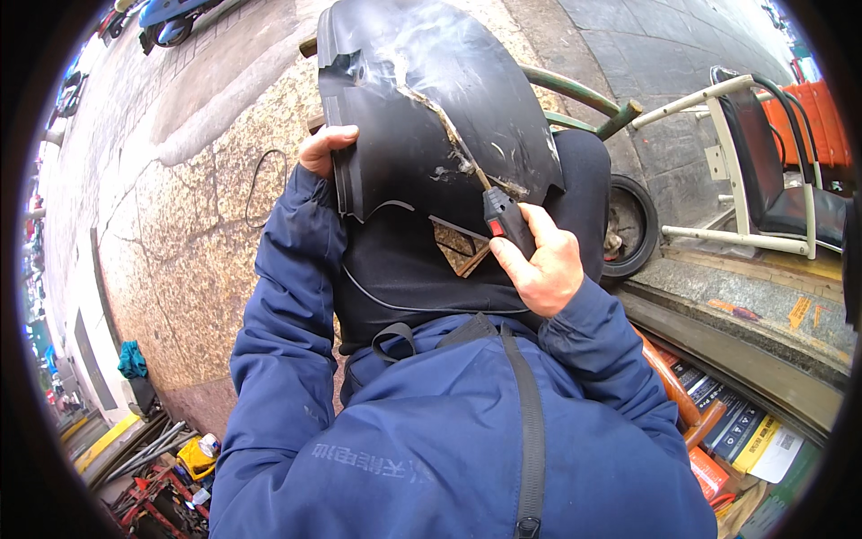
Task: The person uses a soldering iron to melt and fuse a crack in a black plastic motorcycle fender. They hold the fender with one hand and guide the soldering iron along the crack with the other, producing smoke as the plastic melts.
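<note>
Right across our lap, propped over the legs of our black trousers (585, 184), we have a curved black panel (377, 157), its rounded end pointing away from us and a whitish, smoke-like haze over its upper part. Our left hand (329, 149) pinches the panel's left edge: we see the thumb laid over the rim, while the fingers go out of sight behind it. Our right hand (546, 265) is closed around the dark grip of a hand tool (508, 222), with the thumb near its red button (496, 228). From the tool a thin metal shaft reaches forward over the panel, in line with a rough, pale and brownish streak; we cannot tell quite where the shaft ends and the streak begins. Pale scuffs mark the black plastic near the tool and toward the right edge.

Beyond the panel's right side we see greenish rails (575, 90), and near our right knee a black tyre (636, 225). Farther right stands a chair (790, 202) with a dark seat and a pale frame. To our left, a thin dark cord (251, 184) curls over the mottled stone ground (202, 242). At our lower right we have printed boxes (727, 418), and at our lower left a yellow object (196, 458) among jumbled items.
</note>
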